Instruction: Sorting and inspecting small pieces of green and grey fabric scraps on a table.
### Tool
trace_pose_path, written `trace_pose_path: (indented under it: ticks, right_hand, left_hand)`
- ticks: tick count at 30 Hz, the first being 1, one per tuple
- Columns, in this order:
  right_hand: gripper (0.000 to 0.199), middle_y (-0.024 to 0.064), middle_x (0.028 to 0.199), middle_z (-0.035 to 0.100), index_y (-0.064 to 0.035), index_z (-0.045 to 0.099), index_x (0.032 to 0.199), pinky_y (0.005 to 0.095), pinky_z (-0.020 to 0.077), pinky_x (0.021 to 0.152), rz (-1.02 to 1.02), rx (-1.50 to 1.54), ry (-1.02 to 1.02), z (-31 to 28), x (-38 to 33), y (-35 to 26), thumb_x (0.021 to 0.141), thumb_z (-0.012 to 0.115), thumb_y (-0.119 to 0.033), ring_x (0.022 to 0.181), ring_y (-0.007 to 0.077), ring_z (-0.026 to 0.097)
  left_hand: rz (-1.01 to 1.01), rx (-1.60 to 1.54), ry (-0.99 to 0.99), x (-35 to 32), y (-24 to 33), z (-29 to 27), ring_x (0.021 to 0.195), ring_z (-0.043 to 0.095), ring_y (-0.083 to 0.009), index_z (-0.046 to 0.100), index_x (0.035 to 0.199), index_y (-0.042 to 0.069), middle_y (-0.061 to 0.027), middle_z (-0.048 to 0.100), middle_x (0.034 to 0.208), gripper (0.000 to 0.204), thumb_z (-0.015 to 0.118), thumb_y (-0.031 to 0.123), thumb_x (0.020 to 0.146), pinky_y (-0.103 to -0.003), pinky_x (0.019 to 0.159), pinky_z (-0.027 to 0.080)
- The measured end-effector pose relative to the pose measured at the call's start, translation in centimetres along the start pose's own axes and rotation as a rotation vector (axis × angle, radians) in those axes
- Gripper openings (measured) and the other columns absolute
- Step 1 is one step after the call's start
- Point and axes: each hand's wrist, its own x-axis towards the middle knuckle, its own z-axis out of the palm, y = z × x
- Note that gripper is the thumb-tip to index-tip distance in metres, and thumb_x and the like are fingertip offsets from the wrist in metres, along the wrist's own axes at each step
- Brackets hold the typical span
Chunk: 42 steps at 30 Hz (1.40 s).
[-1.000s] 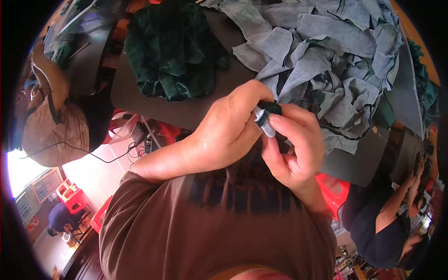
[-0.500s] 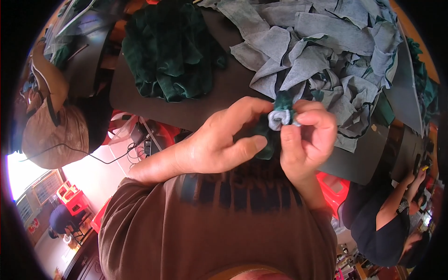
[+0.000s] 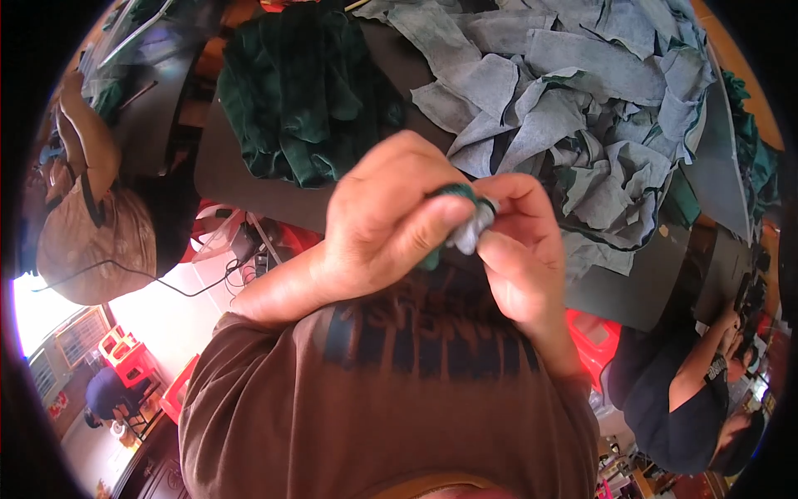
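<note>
Close in front of my chest, a small rolled strip of velvet cloth (image 3: 468,234), dark green with a pale grey backing, is pinched between both hands. My left hand (image 3: 386,220) is closed on it, its thumb pressing the green edge. With thumb and fingertips my right hand (image 3: 524,245) grips the other side, where the grey backing shows. Part of the cloth is hidden behind the fingers. Beyond the left hand lies a heap of dark green velvet pieces (image 3: 303,91). A larger pile of grey-backed cloth strips (image 3: 573,91) spreads beyond the right hand.
Both piles rest on a dark table (image 3: 249,198). One person (image 3: 100,245) sits at the left, another in dark clothes (image 3: 677,399) at the right. Red stools (image 3: 129,358) stand on the floor at the left, and a red seat (image 3: 594,341) shows by my right elbow.
Both hands have shifted a little left with the cloth. My left hand, fingers apart beside the roll before, now closes over it, and its wrist has turned.
</note>
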Motion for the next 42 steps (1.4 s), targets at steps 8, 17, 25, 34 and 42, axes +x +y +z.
trace_pose_path:
  ticks: [8,17,25,34,42]
  right_hand:
    - [0.046,0.0069,0.109,0.050,-0.0009,0.033,0.124,0.0247,0.0390,0.087,0.253,-0.081,0.038,1.9,0.0,-0.2,0.087,0.056,-0.018,0.099,0.0114,0.050]
    - [0.028,0.0023,0.069,0.051,0.0073,0.048,0.101,0.0195,0.0344,0.049,0.157,-0.065,0.204,-0.9,-0.8,-2.7,0.079,0.042,-0.008,0.055,0.0055,0.043]
    - [0.023,-0.0052,0.055,0.044,-0.0039,0.058,0.095,0.0194,0.0271,0.046,0.163,-0.712,0.011,0.9,-0.4,-0.9,0.076,0.071,-0.008,0.050,0.0013,0.035]
    - [0.018,0.0076,0.063,0.049,-0.0018,0.057,0.090,0.0325,0.0400,0.050,0.177,-0.904,-0.354,3.3,1.8,0.1,0.081,0.065,-0.015,0.052,0.0231,0.047]
    - [0.024,0.0084,0.066,0.052,-0.0020,0.056,0.096,0.0341,0.0422,0.054,0.261,-0.985,-0.384,2.4,1.3,1.1,0.080,0.065,-0.018,0.057,0.0236,0.051]
  left_hand:
    - [0.007,0.089,0.077,-0.2,-0.2,-0.1,0.063,0.053,-0.0224,0.060,0.083,0.000,-0.0092,0.055,0.073,0.012,0.067,0.002,0.074,-0.030,0.055,0.043]
    - [-0.577,-0.620,0.370,-0.5,-0.7,-3.1,0.067,0.045,-0.0129,0.051,0.088,-0.002,-0.0080,0.048,0.083,0.031,0.048,0.029,0.093,-0.025,0.062,0.039]
    - [-0.627,-0.702,0.011,-0.8,1.4,-1.9,0.081,0.048,-0.0055,0.051,0.103,0.005,0.0000,0.052,0.090,0.025,0.063,0.017,0.085,-0.020,0.071,0.040]
    - [-0.300,0.046,0.404,2.3,-0.9,-9.1,0.082,0.052,-0.0059,0.056,0.103,0.002,0.0008,0.058,0.088,0.022,0.059,0.018,0.088,-0.020,0.073,0.041]
    - [-0.171,0.915,0.266,1.5,-2.9,-9.8,0.125,0.034,-0.0324,0.042,0.131,0.010,-0.0166,0.034,0.138,0.056,0.056,0.038,0.085,-0.037,0.103,0.027]
